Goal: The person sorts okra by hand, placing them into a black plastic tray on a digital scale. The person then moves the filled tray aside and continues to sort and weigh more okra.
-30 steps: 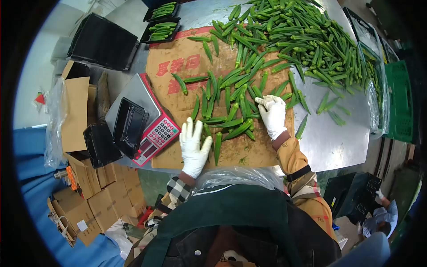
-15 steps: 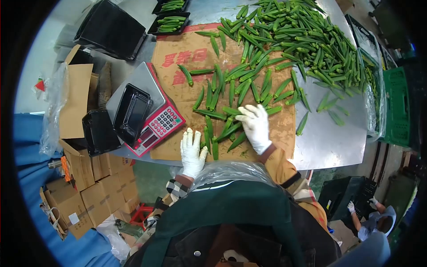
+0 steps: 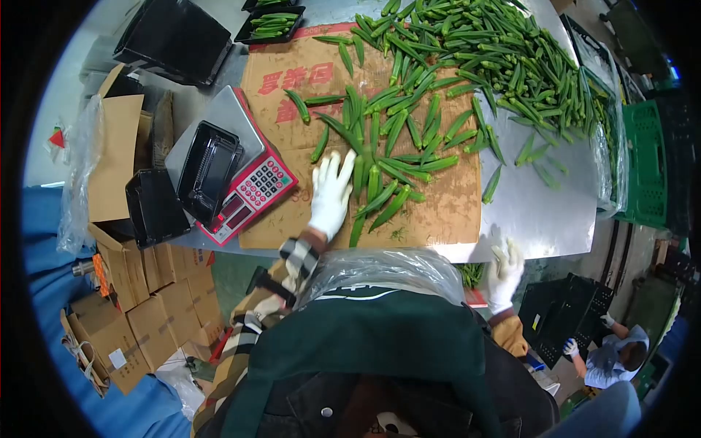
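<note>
We've got long, ridged green okra pods [image 3: 391, 209] scattered across a flat sheet of brown, red-printed cardboard [image 3: 434, 230] on the shiny steel table [image 3: 548, 219], and here's our white-gloved left hand [image 3: 332, 196], fingers extended and released, right at the pods' left edge! Over to our white-gloved right hand [image 3: 505, 276]: it's past the table's near edge, fingers loosely unfolded. Farther out, we see a dense green okra heap [image 3: 504, 62], a red-and-silver digital scale [image 3: 264, 182] bearing 1 black plastic tray [image 3: 208, 162], and 2 okra-filled black trays [image 3: 242, 33] beyond.
</note>
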Available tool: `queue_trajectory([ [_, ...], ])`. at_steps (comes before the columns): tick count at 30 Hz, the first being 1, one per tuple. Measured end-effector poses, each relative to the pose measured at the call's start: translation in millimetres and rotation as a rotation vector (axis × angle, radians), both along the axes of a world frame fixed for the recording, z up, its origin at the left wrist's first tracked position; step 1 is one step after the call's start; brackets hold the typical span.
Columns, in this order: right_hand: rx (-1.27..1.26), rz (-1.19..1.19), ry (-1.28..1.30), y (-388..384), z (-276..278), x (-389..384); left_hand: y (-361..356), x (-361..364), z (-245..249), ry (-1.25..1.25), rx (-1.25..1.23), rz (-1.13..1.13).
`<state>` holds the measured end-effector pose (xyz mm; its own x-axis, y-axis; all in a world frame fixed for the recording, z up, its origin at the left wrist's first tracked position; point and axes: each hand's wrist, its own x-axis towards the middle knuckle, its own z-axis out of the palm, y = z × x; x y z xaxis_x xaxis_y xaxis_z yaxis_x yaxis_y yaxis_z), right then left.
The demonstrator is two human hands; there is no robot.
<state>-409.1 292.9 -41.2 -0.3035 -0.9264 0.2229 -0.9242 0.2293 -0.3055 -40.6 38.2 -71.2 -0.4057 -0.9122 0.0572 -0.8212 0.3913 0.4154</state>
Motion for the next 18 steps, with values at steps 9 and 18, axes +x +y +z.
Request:
queue_trajectory([
  [9, -0.187, 0.687, -0.279, -168.9, -3.0, 131.5, -54.8, 2.8, 59.3, 0.269, -0.012, 0.175],
  [18, 0.142, 0.687, -0.135, -168.7, -20.2, 122.6, 59.3, 1.1, 43.4, -0.238, 0.519, 0.15],
])
